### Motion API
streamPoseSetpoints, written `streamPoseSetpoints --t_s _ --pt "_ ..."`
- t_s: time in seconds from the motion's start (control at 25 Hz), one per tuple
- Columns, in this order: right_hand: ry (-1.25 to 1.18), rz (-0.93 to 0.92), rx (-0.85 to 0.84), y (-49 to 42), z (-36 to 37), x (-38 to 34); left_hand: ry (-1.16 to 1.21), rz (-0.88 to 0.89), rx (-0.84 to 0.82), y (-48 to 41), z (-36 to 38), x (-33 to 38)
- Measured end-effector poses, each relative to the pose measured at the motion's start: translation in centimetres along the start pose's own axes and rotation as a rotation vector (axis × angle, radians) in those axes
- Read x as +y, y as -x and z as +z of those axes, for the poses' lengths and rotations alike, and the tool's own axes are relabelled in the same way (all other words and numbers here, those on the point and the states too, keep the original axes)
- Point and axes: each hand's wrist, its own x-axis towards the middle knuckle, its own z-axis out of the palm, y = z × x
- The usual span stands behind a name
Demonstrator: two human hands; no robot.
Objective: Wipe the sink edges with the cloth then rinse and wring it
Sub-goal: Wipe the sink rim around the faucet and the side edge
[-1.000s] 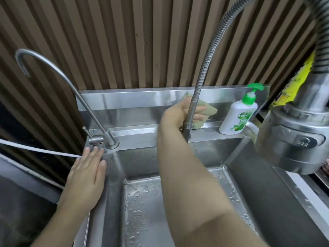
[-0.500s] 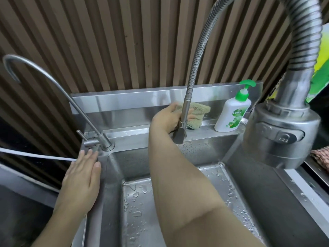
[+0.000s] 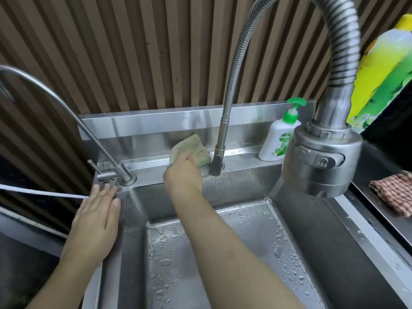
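The green cloth [image 3: 190, 150] lies folded on the back ledge of the steel sink [image 3: 156, 167], pressed there under the right hand [image 3: 181, 175], whose fingers rest on top of it; whether they curl round its edge cannot be told; just to the right of that hand stands the base of the pull-out faucet [image 3: 217, 161], its coiled hose arching overhead to the spray head [image 3: 321, 161] hanging nearer the camera; further right on the same ledge stands a white hand-wash bottle [image 3: 277, 139] with a green pump. The left hand [image 3: 98, 219] lies flat, fingers straight and together, on the sink's left rim, its fingertips just beside the base of a slim gooseneck tap [image 3: 124, 175]; water droplets dot the basin below both forearms; a checked cloth [image 3: 394, 192] lies far to the right.
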Motion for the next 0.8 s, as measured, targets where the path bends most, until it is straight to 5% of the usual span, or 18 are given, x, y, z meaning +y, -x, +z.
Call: streamPoseSetpoints --t_s 0.12,0.24,0.56,0.8 --pt "0.330 -0.065 -0.130 0.9 -1.2 0.6 0.006 -0.009 0.007 0.1 0.0 0.0" --pt "0.632 -0.144 -0.090 0.8 0.3 1.2 -0.002 -0.013 0.001 0.0 0.0 0.0" --pt "0.471 -0.176 0.006 1.5 2.3 4.2 -0.030 -0.020 -0.010 0.1 0.1 -0.1" --pt "0.570 -0.587 -0.068 0.3 3.5 3.0 -0.022 -0.024 -0.020 0.2 -0.2 0.1"
